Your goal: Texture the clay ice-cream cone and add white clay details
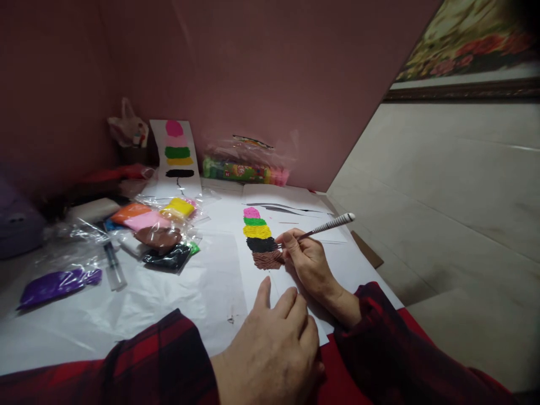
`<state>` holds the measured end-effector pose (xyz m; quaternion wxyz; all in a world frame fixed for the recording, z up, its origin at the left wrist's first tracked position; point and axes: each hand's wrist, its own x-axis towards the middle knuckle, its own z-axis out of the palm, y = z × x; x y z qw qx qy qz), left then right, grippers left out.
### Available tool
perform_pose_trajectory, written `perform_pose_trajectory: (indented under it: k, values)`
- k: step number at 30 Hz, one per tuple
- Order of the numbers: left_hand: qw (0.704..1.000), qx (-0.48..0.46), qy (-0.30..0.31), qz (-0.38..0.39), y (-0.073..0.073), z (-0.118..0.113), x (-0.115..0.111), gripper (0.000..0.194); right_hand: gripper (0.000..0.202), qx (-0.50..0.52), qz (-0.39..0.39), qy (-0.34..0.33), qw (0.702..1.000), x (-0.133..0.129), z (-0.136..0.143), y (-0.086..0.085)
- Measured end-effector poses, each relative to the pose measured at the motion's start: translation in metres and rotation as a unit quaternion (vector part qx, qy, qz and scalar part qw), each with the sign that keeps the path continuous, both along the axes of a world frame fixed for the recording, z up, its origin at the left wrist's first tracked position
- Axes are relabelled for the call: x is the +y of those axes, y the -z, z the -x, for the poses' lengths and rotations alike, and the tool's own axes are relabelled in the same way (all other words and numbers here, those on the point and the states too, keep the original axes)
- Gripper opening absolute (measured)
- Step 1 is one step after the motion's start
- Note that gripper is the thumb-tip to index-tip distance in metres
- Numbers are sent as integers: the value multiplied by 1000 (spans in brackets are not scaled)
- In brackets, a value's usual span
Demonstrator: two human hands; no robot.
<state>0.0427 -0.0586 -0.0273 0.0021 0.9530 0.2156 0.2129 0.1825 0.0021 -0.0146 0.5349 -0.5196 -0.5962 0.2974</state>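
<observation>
My right hand (310, 261) pinches a thin tool with a striped white handle (331, 224). The tool's tip meets the right end of a black clay band (262, 244) on white paper (307, 197). Above that band lie yellow (257, 231), green and pink pieces; a brown textured band (268, 260) lies below it. In front of the brown band, my left hand (274, 343) rests at the paper's lower part, fingers apart, with nothing seen in it.
Bagged clay in several colours (158, 239) covers the left side, with a purple bag (61, 287) nearer. A sheet with a similar coloured stack (196, 174) leans at the back beside a colourful packet (248, 170). Tiled wall (464, 169) stands right.
</observation>
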Motion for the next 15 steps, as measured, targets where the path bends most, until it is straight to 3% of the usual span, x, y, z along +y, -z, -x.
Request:
perform_pose_trajectory:
  k: [5,9,13,15]
  values:
    - [1000,-7,-1,-5,0,0,1,34,40,-58,-41,-2,997,-3,-2,0]
    - [1000,-15,0,-6,0,1,1,34,34,-38,-8,-27,999,-6,2,2]
    - [1000,-17,4,-4,1,1,0,32,21,18,5,-92,996,-9,6,1]
    - [1000,-21,3,-5,2,1,0,32,20,-5,-6,-99,995,-12,6,-1]
